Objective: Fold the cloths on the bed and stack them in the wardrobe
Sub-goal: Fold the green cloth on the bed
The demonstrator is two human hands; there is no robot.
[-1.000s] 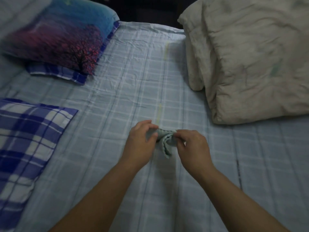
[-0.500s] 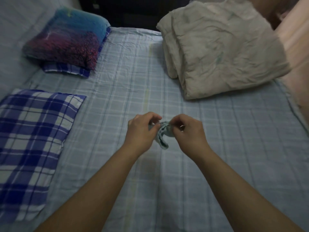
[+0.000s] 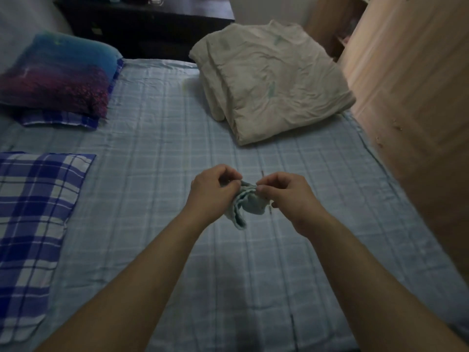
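A small pale green cloth hangs bunched between my two hands above the middle of the bed. My left hand pinches its left top edge with curled fingers. My right hand pinches the right top edge. One end of the cloth droops down below my left wrist. A pale wooden wardrobe stands along the right side of the bed.
A folded cream blanket lies at the far right of the bed. A blue and purple pillow sits at the far left, a blue checked pillow nearer on the left. Dark furniture stands behind the bed.
The view has swung right and back, bringing the wardrobe into sight. Both hands still pinch the small cloth, which now hangs a little lower between them.
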